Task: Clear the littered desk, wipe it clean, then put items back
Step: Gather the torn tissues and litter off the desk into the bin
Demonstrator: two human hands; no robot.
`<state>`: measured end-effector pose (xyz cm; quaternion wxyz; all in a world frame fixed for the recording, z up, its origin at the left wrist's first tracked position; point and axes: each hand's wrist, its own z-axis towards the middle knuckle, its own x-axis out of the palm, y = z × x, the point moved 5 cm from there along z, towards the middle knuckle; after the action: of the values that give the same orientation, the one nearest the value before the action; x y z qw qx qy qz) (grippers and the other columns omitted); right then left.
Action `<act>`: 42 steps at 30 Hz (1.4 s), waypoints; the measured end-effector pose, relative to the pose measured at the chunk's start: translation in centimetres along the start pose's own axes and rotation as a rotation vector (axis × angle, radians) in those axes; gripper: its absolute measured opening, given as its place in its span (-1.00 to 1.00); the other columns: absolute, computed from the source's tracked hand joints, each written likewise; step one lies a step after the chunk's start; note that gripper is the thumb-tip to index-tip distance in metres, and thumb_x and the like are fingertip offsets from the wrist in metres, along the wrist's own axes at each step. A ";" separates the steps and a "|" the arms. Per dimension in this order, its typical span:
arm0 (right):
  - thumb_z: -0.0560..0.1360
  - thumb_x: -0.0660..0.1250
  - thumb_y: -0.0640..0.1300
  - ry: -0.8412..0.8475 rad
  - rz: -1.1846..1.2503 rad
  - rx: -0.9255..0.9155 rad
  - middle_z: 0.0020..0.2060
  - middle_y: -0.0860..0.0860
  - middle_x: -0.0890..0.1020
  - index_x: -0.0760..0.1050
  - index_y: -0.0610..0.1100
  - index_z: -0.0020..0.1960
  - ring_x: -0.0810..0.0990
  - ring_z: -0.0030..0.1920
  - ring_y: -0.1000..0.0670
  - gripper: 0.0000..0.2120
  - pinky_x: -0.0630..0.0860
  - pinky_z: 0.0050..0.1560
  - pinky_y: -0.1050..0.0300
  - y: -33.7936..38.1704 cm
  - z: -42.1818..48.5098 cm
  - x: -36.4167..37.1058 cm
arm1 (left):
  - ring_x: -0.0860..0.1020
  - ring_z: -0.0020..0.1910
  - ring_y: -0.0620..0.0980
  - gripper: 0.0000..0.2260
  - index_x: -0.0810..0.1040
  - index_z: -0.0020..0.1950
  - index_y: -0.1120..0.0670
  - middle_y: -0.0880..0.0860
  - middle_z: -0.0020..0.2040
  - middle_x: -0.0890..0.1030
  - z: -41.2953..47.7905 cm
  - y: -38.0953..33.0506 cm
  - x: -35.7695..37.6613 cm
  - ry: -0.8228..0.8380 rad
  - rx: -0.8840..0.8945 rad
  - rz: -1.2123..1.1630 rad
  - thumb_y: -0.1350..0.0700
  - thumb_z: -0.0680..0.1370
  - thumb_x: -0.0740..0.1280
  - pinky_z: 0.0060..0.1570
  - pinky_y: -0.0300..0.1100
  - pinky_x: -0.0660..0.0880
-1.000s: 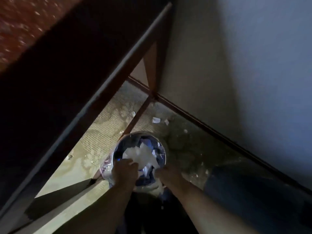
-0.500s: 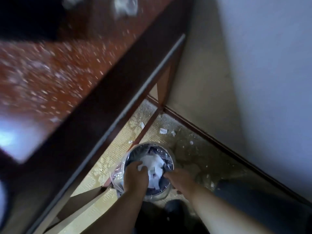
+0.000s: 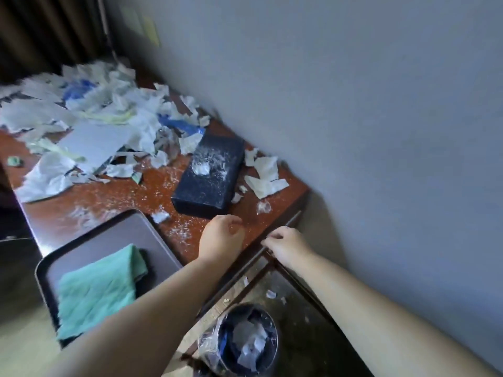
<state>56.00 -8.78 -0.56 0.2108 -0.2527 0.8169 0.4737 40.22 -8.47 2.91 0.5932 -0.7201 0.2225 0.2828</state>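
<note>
Left hand (image 3: 221, 236) and right hand (image 3: 287, 244) rise from the bin (image 3: 275, 346) to the desk (image 3: 114, 197), fingers loosely curled and empty; more torn paper (image 3: 109, 115) waits.

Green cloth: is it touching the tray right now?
Touching. The head view shows the green cloth lying flat on the tray, with bare tray floor visible around its far edges.

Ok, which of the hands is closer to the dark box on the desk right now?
Left. The left hand is over the desk, just on the near side of the dark box. The right hand is farther off, at the desk's end edge.
</note>
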 end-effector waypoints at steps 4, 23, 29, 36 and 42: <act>0.45 0.38 -0.01 0.072 -0.078 -0.103 -0.03 0.00 0.60 0.53 -0.07 0.04 0.57 0.03 -0.05 -0.79 0.47 0.03 0.12 4.9 -0.4 1.9 | 0.46 0.23 -0.01 -0.76 0.61 0.13 -0.07 -0.07 0.22 0.55 2.1 4.3 -6.3 0.029 0.049 0.489 0.10 0.52 0.26 0.27 -0.06 0.28; 0.47 0.36 -0.09 0.020 -0.258 0.056 0.03 0.02 0.62 0.53 -0.02 0.07 0.58 -0.01 -0.01 -0.82 0.54 -0.02 0.13 6.9 5.6 7.8 | 0.54 0.02 0.03 -0.82 0.56 0.07 0.02 0.00 0.02 0.60 14.5 12.8 -7.8 0.314 0.065 0.744 0.20 0.55 0.22 0.14 -0.05 0.38; 0.48 0.29 -0.17 -0.206 -0.249 0.061 0.04 0.01 0.64 0.58 -0.06 0.05 0.58 0.05 -0.03 -0.82 0.50 0.01 0.18 5.8 6.7 2.7 | 0.53 -0.21 0.06 -0.86 0.57 -0.12 0.13 0.09 -0.15 0.61 15.1 11.3 -9.3 0.105 -0.083 0.410 0.19 0.53 0.22 -0.19 -0.12 0.50; 0.39 0.46 -0.01 -0.240 -0.443 -0.094 0.34 -0.06 0.32 0.33 0.01 0.37 0.39 0.29 -0.12 -0.40 0.43 0.15 0.04 5.6 10.8 -2.3 | 0.50 -0.13 0.06 -0.82 0.60 -0.02 0.20 0.09 -0.04 0.55 14.4 -0.9 -10.9 -0.118 0.157 0.201 0.26 0.53 0.20 -0.17 -0.13 0.45; 0.22 0.53 0.21 0.026 -0.818 -0.279 0.51 -0.15 -0.14 -0.06 0.09 0.51 -0.03 0.50 -0.21 0.08 0.16 0.41 -0.09 5.8 15.6 -4.3 | 0.53 -0.03 0.14 -0.81 0.60 -0.01 0.23 0.15 -0.04 0.55 11.3 -6.0 1.3 0.099 0.186 0.256 0.26 0.52 0.20 -0.10 -0.11 0.45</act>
<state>57.46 8.34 -1.42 0.3346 -0.5877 0.5803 0.4537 43.53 3.81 4.90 0.6047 -0.6409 0.3667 0.2984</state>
